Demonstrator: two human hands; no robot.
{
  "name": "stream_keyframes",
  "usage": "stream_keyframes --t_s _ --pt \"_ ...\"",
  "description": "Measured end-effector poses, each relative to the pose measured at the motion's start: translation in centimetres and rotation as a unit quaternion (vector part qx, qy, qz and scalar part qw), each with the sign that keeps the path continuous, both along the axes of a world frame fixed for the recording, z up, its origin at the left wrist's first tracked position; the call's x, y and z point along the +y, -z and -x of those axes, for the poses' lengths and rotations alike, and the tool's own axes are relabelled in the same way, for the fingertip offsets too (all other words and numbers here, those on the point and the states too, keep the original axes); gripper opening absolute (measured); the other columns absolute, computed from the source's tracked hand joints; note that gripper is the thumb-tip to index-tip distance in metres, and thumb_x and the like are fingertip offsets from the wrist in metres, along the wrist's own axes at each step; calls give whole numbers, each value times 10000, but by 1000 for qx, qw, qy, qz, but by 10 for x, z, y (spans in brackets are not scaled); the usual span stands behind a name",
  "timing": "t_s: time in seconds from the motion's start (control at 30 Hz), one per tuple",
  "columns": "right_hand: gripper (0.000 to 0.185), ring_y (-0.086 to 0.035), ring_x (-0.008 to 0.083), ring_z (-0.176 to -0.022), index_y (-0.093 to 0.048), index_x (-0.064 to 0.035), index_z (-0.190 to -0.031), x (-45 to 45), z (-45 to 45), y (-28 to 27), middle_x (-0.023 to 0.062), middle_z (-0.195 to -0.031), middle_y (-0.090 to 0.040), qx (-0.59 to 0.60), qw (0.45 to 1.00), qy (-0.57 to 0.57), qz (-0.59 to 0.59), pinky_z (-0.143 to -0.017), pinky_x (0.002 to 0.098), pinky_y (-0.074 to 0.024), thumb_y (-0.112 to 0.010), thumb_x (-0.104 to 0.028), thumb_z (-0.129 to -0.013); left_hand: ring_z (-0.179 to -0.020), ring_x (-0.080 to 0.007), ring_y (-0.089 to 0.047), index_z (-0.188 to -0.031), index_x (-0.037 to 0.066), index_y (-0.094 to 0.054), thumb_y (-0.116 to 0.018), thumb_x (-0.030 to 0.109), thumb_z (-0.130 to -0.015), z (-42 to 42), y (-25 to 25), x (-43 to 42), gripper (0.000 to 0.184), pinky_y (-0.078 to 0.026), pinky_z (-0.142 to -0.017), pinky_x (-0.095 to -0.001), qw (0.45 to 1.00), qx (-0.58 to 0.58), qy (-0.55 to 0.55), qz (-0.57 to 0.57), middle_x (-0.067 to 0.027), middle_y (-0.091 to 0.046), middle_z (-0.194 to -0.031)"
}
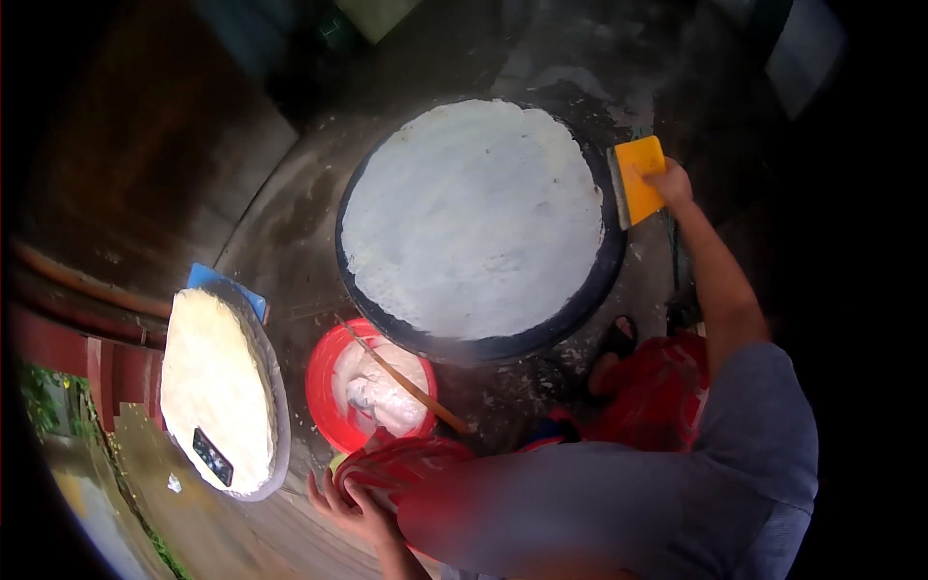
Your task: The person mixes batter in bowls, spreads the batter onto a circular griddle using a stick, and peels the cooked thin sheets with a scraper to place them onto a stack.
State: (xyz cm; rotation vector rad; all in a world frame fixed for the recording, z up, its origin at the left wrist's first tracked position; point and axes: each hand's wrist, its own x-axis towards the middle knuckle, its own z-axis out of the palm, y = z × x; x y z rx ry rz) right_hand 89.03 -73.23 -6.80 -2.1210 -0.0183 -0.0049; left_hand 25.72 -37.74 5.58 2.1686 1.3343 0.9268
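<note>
Head view: gripping a yellow scraper (pixel 640 182) in the right hand (pixel 673 184) beside a black pan (pixel 613 249) coated with white batter (pixel 474 222); holding the left hand (pixel 360 515) spread, apparently empty, near a red bucket (pixel 322 382). Likely tending the batter's edge; calls next for a level blade.

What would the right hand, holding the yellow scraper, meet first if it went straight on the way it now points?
Pointing left, the right hand would probably bring the yellow scraper against the round plate's dark rim first, though their heights are unclear.
</note>
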Motion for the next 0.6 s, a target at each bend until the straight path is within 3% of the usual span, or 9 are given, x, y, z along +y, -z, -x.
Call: stream_keyframes --t_s 0.07,0.13,0.2,0.37,0.43,0.5,0.57,0.6 --pt "515 -624 203 -872 -518 13 -1162 28 34 -15 104 -985 -642 -21 999 -44 7 -793 303 -483 -684 -26 -676 -1157 -296 -416 -1139 -53 -513 -499 164 -873 4 3 0 344 -426 -882 -359 999 37 6 -20 -155 -332 -1338" --pt "519 -623 209 -876 -526 -6 -1163 63 75 -48 102 -982 -645 -39 995 -88 16 -797 307 -479 -694 -57 -675 -1151 -296 -423 -1130 -53 -520 -507 167 -870 0 7 1 340 -424 -890 -359 999 -33 22 2 -156 -337 -1334" --pt "474 -620 239 -884 -563 -26 -1108 83 103 -77 121 -975 -645 -48 983 -38 171 -799 326 -472 -709 -131 -670 -1153 -294 -423 -1130 -52 -520 -510 170 -870 6 14 4 342 -423 -893 -360 999 -38 31 5 -156 -338 -1334" --pt "476 -627 263 -873 -572 -1 -1040 55 128 -64 165 -963 -636 3 965 44 257 -762 339 -481 -745 -208 -647 -1158 -283 -426 -1125 -47 -528 -511 188 -879 17 21 4 341 -430 -895 -356 998 -56 37 -7 -151 -341 -1333" --pt "515 -613 327 -885 -555 -30 -998 47 160 -35 179 -960 -629 30 974 41 221 -757 392 -489 -754 -331 -630 -1137 -264 -450 -1123 -51 -528 -516 177 -879 19 22 2 335 -441 -882 -341 997 -74 33 8 -141 -327 -1341" --pt "459 -630 308 -842 -553 -32 -996 58 222 -35 173 -933 -637 48 987 47 149 -720 391 -499 -759 -254 -651 -1102 -242 -479 -1124 -63 -522 -519 152 -878 20 23 3 327 -451 -866 -326 996 -86 30 19 -128 -305 -1352" --pt "396 -636 273 -808 -546 -35 -988 63 278 -4 147 -910 -641 47 997 23 -50 -696 373 -505 -748 -165 -673 -1086 -234 -490 -1134 -67 -515 -516 143 -879 22 26 7 330 -453 -860 -321 995 -90 43 9 -125 -298 -1355" --pt "384 -634 265 -802 -542 -34 -985 69 310 5 138 -900 -640 51 997 11 -63 -697 364 -502 -742 -144 -677 -1069 -226 -501 -1143 -71 -507 -514 134 -880 23 27 8 333 -456 -854 -316 994 -92 58 -5 -122 -291 -1357"
